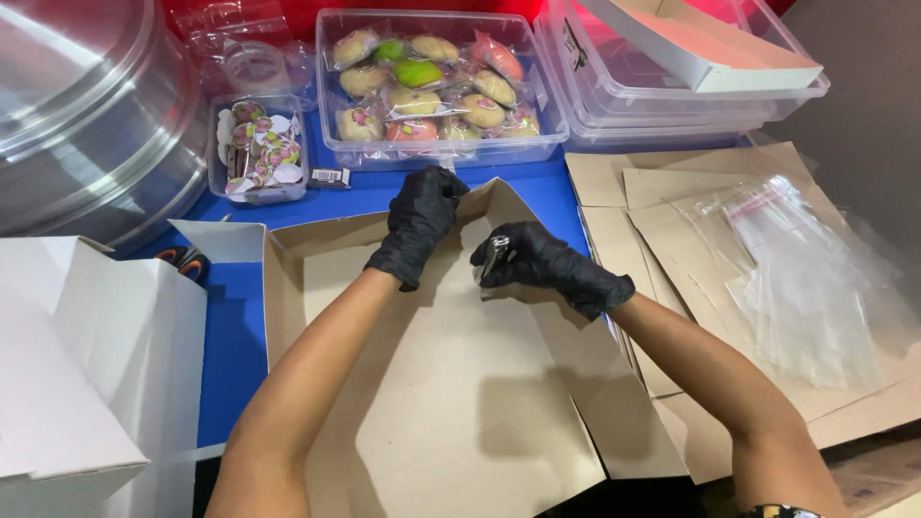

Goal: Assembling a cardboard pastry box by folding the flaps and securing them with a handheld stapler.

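Both my hands wear black gloves. My left hand (420,219) pinches the folded far corner of a flat brown cardboard box blank (451,384) that lies on the blue table. My right hand (537,261) grips a small silver stapler (492,257) right beside that corner, its jaw against the cardboard flap. The box's far wall stands folded up between the two hands.
A clear tub of wrapped round pastries (432,82) sits behind, with a small tub of round stickers (259,149) to its left. Stacked clear tubs (672,96) stand far right. Flat cardboard blanks and clear bags (806,278) lie right. A white folded box (86,364) and large metal bowl (86,105) are left.
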